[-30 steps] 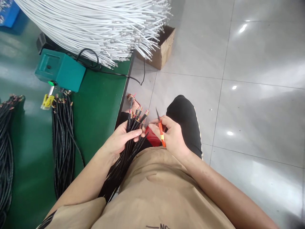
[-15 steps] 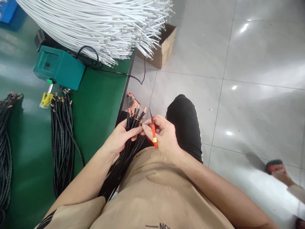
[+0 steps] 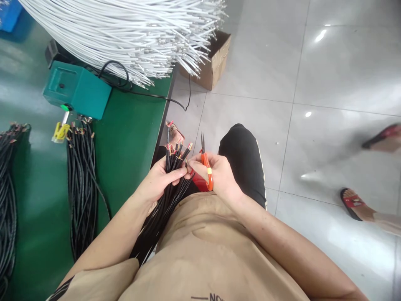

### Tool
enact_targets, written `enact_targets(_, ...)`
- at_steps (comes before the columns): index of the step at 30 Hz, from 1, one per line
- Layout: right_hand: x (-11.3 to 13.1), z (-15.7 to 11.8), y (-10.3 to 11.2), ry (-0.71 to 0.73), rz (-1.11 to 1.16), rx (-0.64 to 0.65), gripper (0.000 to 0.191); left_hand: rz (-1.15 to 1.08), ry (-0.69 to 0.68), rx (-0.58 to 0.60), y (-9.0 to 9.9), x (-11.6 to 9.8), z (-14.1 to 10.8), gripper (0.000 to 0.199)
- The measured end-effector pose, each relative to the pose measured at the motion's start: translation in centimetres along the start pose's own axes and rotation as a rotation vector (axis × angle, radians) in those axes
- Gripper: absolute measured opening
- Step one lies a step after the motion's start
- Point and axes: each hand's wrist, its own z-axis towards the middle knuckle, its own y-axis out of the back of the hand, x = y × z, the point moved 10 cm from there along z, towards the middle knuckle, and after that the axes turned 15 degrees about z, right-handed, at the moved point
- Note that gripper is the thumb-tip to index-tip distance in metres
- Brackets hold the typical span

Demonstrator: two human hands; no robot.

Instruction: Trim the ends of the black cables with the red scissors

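My left hand (image 3: 166, 175) is closed around a bundle of black cables (image 3: 159, 213) that runs down over my lap. Red, yellow and pale wire ends stick out of the stripped tips above the fingers. In my right hand (image 3: 217, 171) is a pair of small scissors (image 3: 207, 169) with orange handles and a yellow band, its dark narrow blades pointing up and away from me. The right fingertips meet the left thumb at the bundle's right edge. Whether they also pinch a single cable there is hard to make out.
On the green table (image 3: 134, 125) at left lie two more black cable bundles (image 3: 82, 188), a teal box-shaped device (image 3: 77, 90) and a yellow clip-like piece (image 3: 60, 131). White cables (image 3: 140, 37) overhang the table edge above a cardboard box (image 3: 216, 62). Another person's sandalled foot (image 3: 355, 202) is at right.
The scissors have turned in my right hand, and their blades now point more upright with a small gap between them. My left hand stays in place. At right, another person's feet have moved.
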Motion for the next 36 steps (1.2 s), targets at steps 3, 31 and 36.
enact_targets(3,-0.1,0.0,0.1,-0.012,-0.011,-0.006,0.005,0.039,-0.009,-0.003,0.0,-0.1,0.0,0.022)
enact_targets(31,-0.9,0.4,1.7,-0.043,-0.087,-0.015,0.015,0.214,0.003,-0.074,0.3,-0.1,-0.2,0.025)
enact_targets(36,-1.2,0.1,0.9,-0.037,0.03,0.054,0.015,0.161,0.002,-0.068,0.5,0.1,-0.1,0.025)
